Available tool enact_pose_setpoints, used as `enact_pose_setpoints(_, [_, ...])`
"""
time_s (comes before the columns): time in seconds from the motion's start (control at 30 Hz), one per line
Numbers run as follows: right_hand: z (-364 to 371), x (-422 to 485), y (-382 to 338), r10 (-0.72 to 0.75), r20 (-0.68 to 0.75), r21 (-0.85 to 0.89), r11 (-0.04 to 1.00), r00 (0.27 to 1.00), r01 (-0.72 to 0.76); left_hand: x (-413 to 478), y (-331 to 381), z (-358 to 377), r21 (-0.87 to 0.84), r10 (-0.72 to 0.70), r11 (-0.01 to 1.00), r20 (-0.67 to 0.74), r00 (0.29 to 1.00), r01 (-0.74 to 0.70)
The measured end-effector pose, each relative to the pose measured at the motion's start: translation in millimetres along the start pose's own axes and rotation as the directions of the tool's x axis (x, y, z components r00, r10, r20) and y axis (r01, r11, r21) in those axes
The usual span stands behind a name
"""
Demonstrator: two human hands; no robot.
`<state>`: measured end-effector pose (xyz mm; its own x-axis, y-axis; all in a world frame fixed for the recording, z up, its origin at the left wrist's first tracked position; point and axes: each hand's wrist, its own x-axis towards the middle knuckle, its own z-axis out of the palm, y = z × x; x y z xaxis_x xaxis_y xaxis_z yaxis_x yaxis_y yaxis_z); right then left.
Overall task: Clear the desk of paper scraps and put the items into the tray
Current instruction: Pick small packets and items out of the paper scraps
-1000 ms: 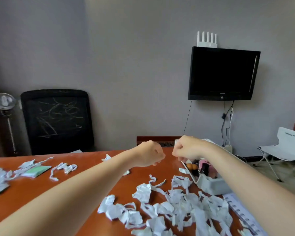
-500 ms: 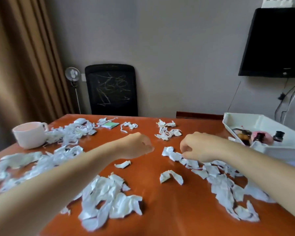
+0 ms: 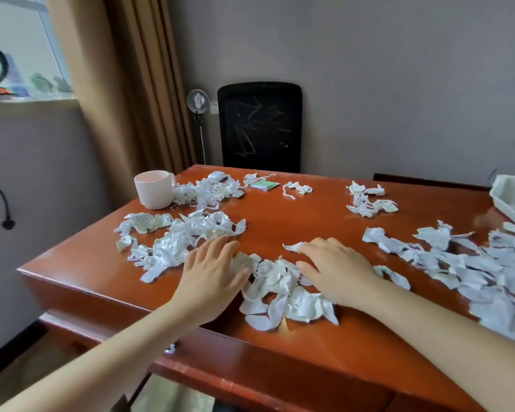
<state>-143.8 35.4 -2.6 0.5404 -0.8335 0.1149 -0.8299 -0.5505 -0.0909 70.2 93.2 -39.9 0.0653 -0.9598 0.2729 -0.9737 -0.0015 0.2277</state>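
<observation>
- The table (image 3: 295, 221) is glossy red-brown wood; its near edge runs from 9 o'clock down to 5 o'clock of the view.
- White paper scraps (image 3: 283, 289) lie in loose heaps over most of it: one between the hands, one at 10 o'clock of the left hand (image 3: 211, 272), a long drift at 3 o'clock of the right hand (image 3: 336, 269), and small clusters toward the far edge.
- The left hand lies flat with fingers spread, palm down; its fingertips touch the heap at 10 o'clock and its thumb side touches the middle heap. Its grip is open and holds nothing.
- The right hand is also flat and spread, palm down on scraps of the middle heap, one scrap just under its fingertips. Its grip is open too, closed around nothing.
- A white mug (image 3: 154, 189) stands upright near the far left corner, touching a pile of thin shreds at its 3 o'clock.
- A green pad (image 3: 265, 184) lies flat near the far edge, at 12 o'clock of the left hand.
- The white tray (image 3: 509, 197) sits at the far right, cut off by the frame; its contents are too little seen to tell.
- Behind the table a black chair (image 3: 259, 126) stands against a grey wall, a small round lamp (image 3: 197, 101) on a stand just at its 9 o'clock.
- Tan curtains (image 3: 125, 84) hang at 11 o'clock beside a window (image 3: 21, 46).
</observation>
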Motion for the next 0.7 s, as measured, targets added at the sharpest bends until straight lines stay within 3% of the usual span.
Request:
enact_pose_setpoints(0.23, [32.2,40.4,-12.9,0.026,-0.031,0.092,0.995,0.999,-0.023,10.1,-35.6,6.0,-0.074,-0.046,0.996,0.01,0.999,0.047])
enact_pose_setpoints(0.5, [30.8,104.7,-7.7,0.087,-0.034,0.198,0.977,0.996,-0.079,45.6,-40.3,-5.8,-0.058,0.11,0.991,-0.106,0.988,-0.116])
enact_pose_setpoints(0.7, [28.0,168.5,6.0,0.137,-0.044,0.29,0.95,0.99,-0.119,99.7,-45.4,-17.3,0.06,0.15,0.987,0.001,0.989,-0.149])
